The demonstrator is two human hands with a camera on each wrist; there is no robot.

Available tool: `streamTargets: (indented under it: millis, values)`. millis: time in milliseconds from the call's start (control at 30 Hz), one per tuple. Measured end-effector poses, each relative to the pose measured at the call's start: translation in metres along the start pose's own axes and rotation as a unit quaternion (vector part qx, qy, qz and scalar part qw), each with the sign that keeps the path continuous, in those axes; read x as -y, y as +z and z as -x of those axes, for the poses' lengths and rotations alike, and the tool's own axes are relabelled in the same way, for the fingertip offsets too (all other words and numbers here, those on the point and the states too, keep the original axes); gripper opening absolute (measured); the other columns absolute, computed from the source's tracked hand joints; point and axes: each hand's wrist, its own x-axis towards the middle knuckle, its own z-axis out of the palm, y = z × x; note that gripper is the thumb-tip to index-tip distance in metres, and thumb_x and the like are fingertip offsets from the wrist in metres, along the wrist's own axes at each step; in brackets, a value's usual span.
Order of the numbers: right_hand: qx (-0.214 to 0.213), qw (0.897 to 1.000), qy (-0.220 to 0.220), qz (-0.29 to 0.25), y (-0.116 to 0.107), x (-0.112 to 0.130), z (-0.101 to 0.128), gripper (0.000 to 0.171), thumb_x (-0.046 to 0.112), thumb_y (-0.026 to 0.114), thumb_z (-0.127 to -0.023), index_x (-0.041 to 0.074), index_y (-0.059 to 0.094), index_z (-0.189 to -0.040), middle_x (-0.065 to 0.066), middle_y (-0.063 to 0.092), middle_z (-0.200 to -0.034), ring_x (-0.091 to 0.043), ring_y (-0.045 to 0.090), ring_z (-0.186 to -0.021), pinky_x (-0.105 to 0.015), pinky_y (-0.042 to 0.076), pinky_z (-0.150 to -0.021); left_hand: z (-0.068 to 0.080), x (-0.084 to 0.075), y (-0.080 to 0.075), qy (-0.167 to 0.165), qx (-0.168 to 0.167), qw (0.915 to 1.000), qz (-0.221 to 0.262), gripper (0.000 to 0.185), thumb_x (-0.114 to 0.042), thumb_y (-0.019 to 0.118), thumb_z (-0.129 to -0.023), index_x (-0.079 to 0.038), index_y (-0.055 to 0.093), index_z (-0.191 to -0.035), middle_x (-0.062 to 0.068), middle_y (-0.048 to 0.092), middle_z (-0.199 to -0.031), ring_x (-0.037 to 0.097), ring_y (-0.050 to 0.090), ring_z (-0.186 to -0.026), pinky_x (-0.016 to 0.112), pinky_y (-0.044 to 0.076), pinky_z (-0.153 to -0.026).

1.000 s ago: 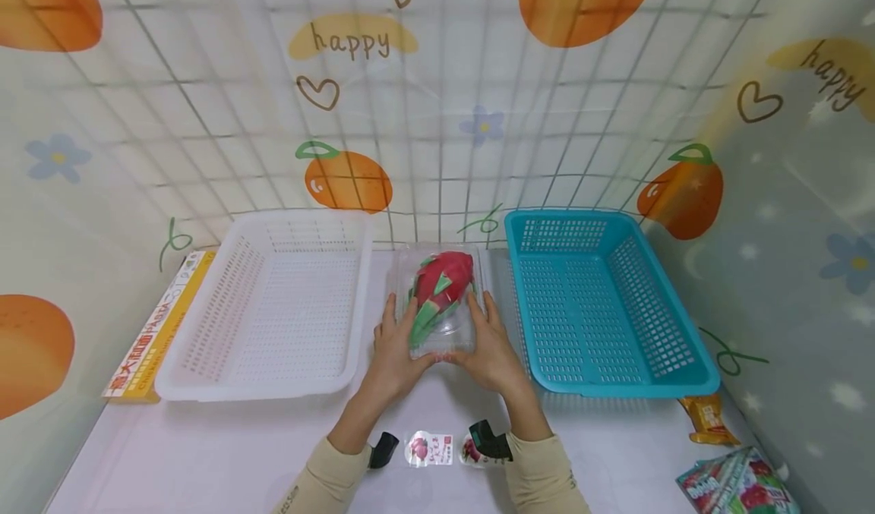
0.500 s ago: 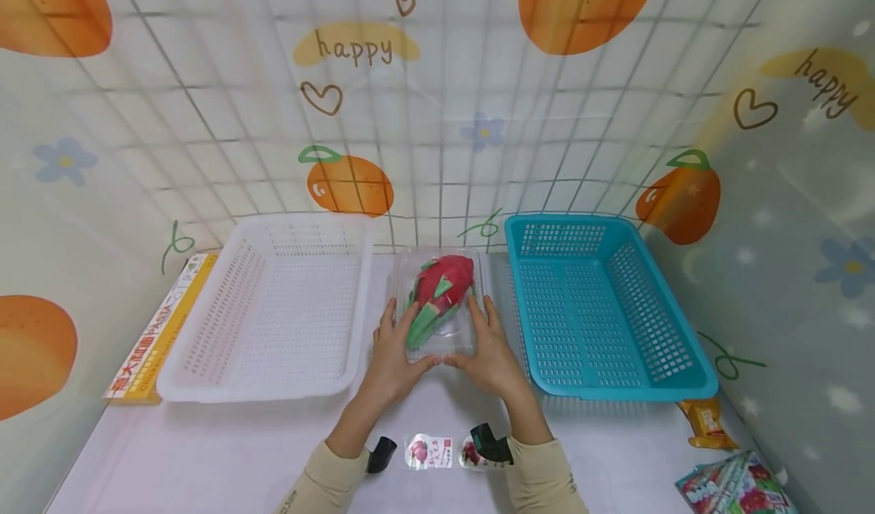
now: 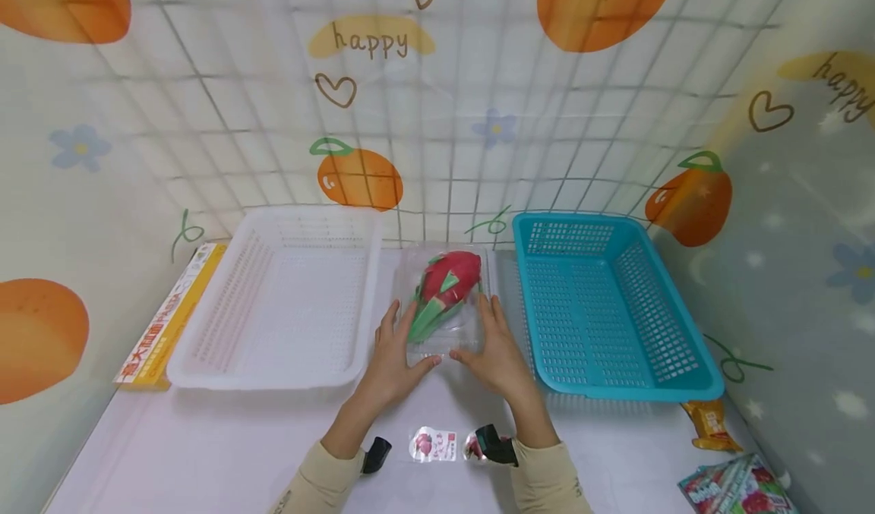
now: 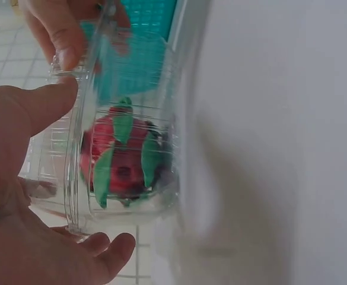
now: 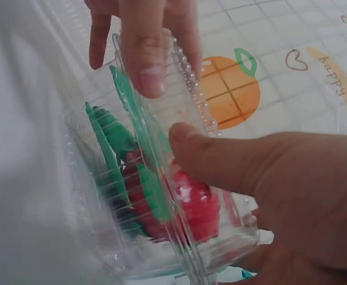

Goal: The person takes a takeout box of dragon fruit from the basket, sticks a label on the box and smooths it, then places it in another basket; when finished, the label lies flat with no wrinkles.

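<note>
A clear plastic clamshell box (image 3: pixel 466 334) with a red and green dragon fruit (image 3: pixel 447 280) inside stands on the table between the two baskets. From the left, my left hand (image 3: pixel 384 370) spans the box's near corner, thumb on the front rim (image 4: pixel 72 178) and long fingers along the side. Mirroring it at the right corner, my right hand (image 3: pixel 502 362) touches the box with its thumb lying straight across the lid edge in the right wrist view. Lid and base rims lie close together. The fruit's green leaves (image 5: pixel 123 160) show through the ribbed wall.
A white basket (image 3: pixel 273 381) stands left, a teal basket (image 3: pixel 622 390) right. Beside the white one lies a yellow and white pasta box (image 3: pixel 167 324). Two fruit-print labels (image 3: pixel 434 445) lie in front. An orange packet (image 3: pixel 712 425) and colourful packets (image 3: pixel 738 486) sit at the right.
My thumbs, which nearly met at the box's front edge, have drawn slightly apart. The box stays in place between my hands; the head view has shifted a little.
</note>
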Motion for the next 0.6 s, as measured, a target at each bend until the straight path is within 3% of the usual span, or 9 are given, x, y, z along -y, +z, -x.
streamTargets:
  millis: [200, 300, 433, 533, 600]
  values:
    - [-0.008, 1.000, -0.008, 0.014, 0.000, -0.002, 0.007, 0.104, 0.023, 0.085, -0.084, -0.003, 0.020, -0.161, -0.030, 0.018, -0.167, -0.048, 0.025, -0.152, -0.064, 0.033, -0.117, 0.012, 0.007, -0.007, 0.001, 0.006, 1.0000, 0.005, 0.108, -0.029, 0.083, -0.086, -0.011, 0.011, -0.164, 0.025, 0.011, -0.167, 0.048, 0.023, -0.152, 0.066, 0.036, -0.114]
    - [-0.013, 1.000, -0.012, 0.016, -0.001, -0.002, 0.013, 0.102, 0.023, 0.084, -0.084, -0.005, 0.021, -0.160, -0.029, 0.021, -0.166, -0.048, 0.026, -0.152, -0.063, 0.032, -0.118, 0.021, 0.011, -0.012, -0.007, 0.023, 0.9997, 0.004, 0.109, -0.029, 0.082, -0.087, -0.012, 0.006, -0.165, 0.024, 0.010, -0.168, 0.048, 0.033, -0.148, 0.062, 0.043, -0.110]
    - [-0.015, 1.000, -0.012, 0.017, -0.005, -0.005, 0.024, 0.100, 0.022, 0.082, -0.086, -0.006, 0.020, -0.160, -0.026, 0.022, -0.167, -0.045, 0.024, -0.154, -0.062, 0.029, -0.120, 0.035, 0.014, -0.018, -0.033, 0.054, 0.9980, 0.004, 0.111, -0.032, 0.080, -0.089, -0.016, 0.001, -0.165, 0.020, 0.006, -0.170, 0.047, 0.058, -0.126, 0.056, 0.055, -0.096]
    - [-0.012, 1.000, -0.011, 0.011, -0.010, -0.007, 0.038, 0.098, 0.021, 0.082, -0.087, -0.004, 0.021, -0.160, -0.025, 0.023, -0.167, -0.045, 0.025, -0.154, -0.062, 0.029, -0.120, 0.045, 0.015, -0.023, -0.040, 0.067, 0.9969, 0.009, 0.110, -0.032, 0.079, -0.090, -0.016, 0.001, -0.165, 0.020, 0.007, -0.171, 0.047, 0.061, -0.122, 0.057, 0.054, -0.097]
    - [-0.006, 1.000, -0.011, 0.012, -0.013, -0.009, 0.048, 0.097, 0.021, 0.082, -0.087, -0.002, 0.023, -0.160, -0.023, 0.026, -0.167, -0.044, 0.026, -0.154, -0.062, 0.030, -0.120, 0.050, 0.017, -0.025, -0.037, 0.072, 0.9967, 0.009, 0.108, -0.032, 0.080, -0.089, -0.013, 0.005, -0.165, 0.020, 0.011, -0.171, 0.048, 0.056, -0.130, 0.059, 0.049, -0.105]
